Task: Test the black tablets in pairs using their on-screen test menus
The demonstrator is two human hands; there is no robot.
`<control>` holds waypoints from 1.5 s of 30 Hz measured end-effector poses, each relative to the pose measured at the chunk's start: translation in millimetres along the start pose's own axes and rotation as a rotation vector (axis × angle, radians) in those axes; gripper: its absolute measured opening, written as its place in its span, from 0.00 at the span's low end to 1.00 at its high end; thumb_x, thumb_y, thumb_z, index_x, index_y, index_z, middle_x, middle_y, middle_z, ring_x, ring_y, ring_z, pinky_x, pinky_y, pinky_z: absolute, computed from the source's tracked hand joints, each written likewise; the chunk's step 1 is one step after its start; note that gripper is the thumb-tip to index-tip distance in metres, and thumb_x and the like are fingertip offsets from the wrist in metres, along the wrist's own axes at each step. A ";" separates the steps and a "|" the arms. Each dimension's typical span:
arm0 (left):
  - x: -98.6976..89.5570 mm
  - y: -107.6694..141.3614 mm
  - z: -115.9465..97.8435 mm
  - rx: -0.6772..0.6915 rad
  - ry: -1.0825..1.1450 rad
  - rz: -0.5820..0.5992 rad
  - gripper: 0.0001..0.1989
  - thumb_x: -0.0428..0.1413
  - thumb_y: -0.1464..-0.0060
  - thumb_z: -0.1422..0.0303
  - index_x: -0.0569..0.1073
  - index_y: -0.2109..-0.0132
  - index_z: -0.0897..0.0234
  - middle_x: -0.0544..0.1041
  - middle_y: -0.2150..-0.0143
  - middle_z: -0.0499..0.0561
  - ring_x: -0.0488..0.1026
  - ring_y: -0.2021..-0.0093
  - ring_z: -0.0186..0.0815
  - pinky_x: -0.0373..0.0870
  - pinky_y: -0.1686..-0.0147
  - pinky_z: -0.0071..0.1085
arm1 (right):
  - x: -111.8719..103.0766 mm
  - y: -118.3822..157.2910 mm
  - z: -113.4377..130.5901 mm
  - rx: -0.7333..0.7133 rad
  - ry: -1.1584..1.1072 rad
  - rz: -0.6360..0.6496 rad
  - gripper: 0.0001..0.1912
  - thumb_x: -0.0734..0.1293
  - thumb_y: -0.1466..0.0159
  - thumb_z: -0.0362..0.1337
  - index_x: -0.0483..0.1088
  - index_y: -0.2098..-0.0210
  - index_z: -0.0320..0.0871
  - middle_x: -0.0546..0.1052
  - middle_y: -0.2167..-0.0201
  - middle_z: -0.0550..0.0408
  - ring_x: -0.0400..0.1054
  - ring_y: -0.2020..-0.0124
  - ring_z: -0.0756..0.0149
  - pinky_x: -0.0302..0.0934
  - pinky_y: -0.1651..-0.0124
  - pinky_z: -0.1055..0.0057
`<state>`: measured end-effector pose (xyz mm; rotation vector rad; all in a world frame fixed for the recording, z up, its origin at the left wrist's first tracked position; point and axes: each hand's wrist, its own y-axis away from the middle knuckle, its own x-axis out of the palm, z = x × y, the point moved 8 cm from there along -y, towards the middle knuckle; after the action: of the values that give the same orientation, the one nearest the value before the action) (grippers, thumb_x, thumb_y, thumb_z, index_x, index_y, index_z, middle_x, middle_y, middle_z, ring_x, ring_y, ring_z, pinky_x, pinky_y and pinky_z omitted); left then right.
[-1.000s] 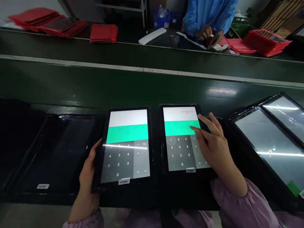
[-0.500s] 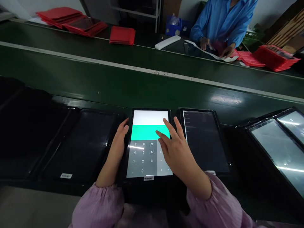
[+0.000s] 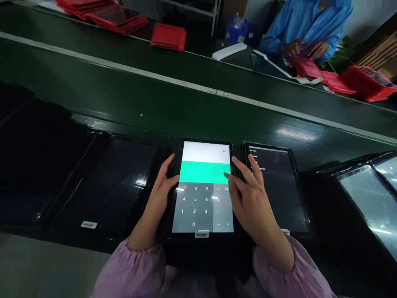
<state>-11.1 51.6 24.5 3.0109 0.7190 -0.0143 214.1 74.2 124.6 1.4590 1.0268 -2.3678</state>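
Observation:
A tablet (image 3: 201,207) lies face up in front of me, its lit screen showing a calculator with a green band and a grey keypad. At its left edge is my left hand (image 3: 158,198), thumb tip at the frame and fingers apart. My right hand (image 3: 252,198) hovers over the right edge with fingers spread; its index fingertip is at the right end of the green band. Partly behind that hand, a second tablet (image 3: 279,186) shows a dark screen with a few lines of white text. On the left lies a dark-screened tablet (image 3: 105,186) with a white label.
More tablets (image 3: 366,194) with reflective screens lie at the right. Across the green bench (image 3: 186,103), a co-worker in a blue shirt (image 3: 297,25) handles red pouches (image 3: 305,66). Other red pouches (image 3: 169,36) and a white strip (image 3: 229,51) lie along the far side.
My right hand has shifted toward the tablet's right edge. A small symbol now shows in the white display area. My left thumb has come to the frame. The co-worker's hands have moved.

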 end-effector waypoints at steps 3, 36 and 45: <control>0.2 1.5 0.8 0.038 0.018 0.035 0.35 0.60 0.43 0.64 0.73 0.28 0.54 0.73 0.25 0.52 0.61 0.21 0.57 0.59 0.23 0.57 | -2.1 2.8 9.3 -0.046 -0.053 -0.004 0.20 0.60 0.22 0.33 0.84 0.47 0.40 0.77 0.31 0.42 0.55 0.20 0.36 0.74 0.32 0.37; -3.4 -3.6 1.0 0.019 0.093 0.018 0.34 0.61 0.50 0.66 0.79 0.34 0.54 0.74 0.26 0.50 0.57 0.19 0.60 0.66 0.25 0.55 | 21.2 6.0 0.6 0.128 0.003 0.068 0.23 0.56 0.20 0.38 0.82 0.42 0.51 0.68 0.23 0.51 0.43 0.17 0.31 0.46 0.26 0.14; -5.0 -7.9 6.5 0.018 0.067 0.025 0.32 0.62 0.47 0.63 0.79 0.34 0.54 0.78 0.29 0.51 0.62 0.21 0.58 0.62 0.23 0.50 | -37.2 27.9 -86.7 0.249 0.097 -0.223 0.22 0.57 0.19 0.44 0.82 0.45 0.50 0.70 0.26 0.47 0.48 0.17 0.36 0.39 0.23 0.17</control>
<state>-19.1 56.2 17.7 3.0504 0.6909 0.0822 308.5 101.1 118.6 1.6349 0.9918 -2.6885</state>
